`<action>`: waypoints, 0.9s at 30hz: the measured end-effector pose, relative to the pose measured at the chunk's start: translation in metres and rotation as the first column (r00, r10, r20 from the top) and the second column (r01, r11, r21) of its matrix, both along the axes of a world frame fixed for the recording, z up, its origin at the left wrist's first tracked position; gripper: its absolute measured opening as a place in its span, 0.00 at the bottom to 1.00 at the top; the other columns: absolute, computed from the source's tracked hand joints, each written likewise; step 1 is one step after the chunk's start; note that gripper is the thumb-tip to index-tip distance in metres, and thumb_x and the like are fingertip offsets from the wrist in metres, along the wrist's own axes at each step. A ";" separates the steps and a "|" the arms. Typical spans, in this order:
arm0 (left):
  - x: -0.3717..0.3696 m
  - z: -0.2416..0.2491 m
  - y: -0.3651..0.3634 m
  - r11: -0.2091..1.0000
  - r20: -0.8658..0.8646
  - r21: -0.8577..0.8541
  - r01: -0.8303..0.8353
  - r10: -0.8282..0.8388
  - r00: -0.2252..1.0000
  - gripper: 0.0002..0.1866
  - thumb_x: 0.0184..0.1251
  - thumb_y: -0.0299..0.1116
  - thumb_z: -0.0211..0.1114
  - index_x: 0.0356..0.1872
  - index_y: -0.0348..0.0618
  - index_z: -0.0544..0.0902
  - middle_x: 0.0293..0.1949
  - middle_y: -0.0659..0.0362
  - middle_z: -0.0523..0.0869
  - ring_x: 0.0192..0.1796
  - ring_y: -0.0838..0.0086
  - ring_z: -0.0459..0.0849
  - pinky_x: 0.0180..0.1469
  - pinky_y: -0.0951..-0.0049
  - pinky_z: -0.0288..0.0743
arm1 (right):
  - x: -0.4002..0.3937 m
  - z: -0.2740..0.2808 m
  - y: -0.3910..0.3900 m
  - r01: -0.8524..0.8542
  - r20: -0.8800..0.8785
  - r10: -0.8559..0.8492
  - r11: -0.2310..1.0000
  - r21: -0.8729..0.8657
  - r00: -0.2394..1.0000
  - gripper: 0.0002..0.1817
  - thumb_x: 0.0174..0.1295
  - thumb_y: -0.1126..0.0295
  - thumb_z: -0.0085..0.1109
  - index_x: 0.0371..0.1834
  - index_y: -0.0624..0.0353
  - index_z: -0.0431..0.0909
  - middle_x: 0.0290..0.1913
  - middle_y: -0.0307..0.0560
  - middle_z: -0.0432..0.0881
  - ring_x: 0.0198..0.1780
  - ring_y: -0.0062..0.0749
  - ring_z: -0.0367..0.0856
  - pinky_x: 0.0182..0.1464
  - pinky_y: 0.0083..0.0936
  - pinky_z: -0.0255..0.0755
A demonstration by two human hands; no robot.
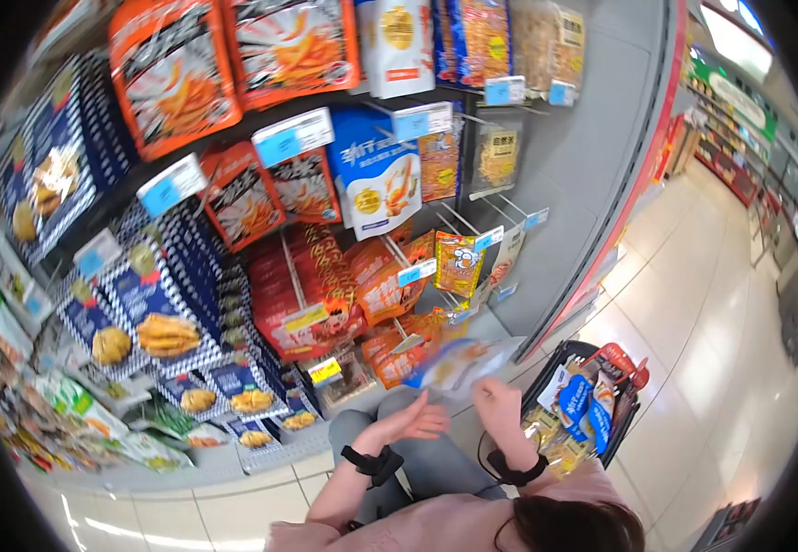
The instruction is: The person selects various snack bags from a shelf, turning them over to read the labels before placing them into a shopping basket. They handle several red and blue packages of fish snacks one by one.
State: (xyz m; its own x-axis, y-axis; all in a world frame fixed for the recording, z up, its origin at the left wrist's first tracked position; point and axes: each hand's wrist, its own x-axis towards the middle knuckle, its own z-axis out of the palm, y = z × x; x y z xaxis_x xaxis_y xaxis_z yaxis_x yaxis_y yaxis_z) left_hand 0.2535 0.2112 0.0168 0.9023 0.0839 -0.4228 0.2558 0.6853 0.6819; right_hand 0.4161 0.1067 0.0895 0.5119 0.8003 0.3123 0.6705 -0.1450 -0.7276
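Observation:
A white and blue snack bag (463, 363), smeared by motion, is low in front of the shelf. My right hand (497, 405) is closed at the bag's near edge and appears to grip it. My left hand (410, 419) is beside it, just short of the bag, with fingers stretched out and nothing in them. Orange snack packs (397, 354) hang just beyond the bag. To the right of my right arm stands a black shopping basket (622, 425) with a red handle (622, 359), holding blue and white bags (576, 405) and clear yellowish packs (560, 446).
Hooks ahead carry red packs (302, 304), large orange packs (178, 78) and blue-checked packs (164, 317), with price tags (293, 136) jutting out. A grey side panel (592, 156) bounds the shelf on the right. Beyond it runs a tiled aisle (684, 304).

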 end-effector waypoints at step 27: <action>-0.066 0.110 -0.023 0.336 0.400 0.328 -0.883 0.797 0.452 0.16 0.51 0.22 0.60 0.44 0.34 0.72 0.40 0.57 0.79 0.40 0.77 0.77 0.41 0.76 0.72 | -0.071 -0.016 -0.005 -0.664 -0.871 0.489 0.670 0.332 0.057 0.48 0.47 0.45 0.56 0.63 0.60 0.41 0.62 0.48 0.54 0.60 0.39 0.58 0.58 0.40 0.55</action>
State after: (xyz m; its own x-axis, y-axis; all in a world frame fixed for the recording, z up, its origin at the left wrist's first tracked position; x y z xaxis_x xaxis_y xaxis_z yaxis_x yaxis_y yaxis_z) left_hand 0.1874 0.1880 0.1267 0.2803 0.9595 0.0272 -0.4028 0.0918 0.9107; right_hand 0.3455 0.1020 0.0736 -0.2693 0.9607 -0.0665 -0.4076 -0.1763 -0.8960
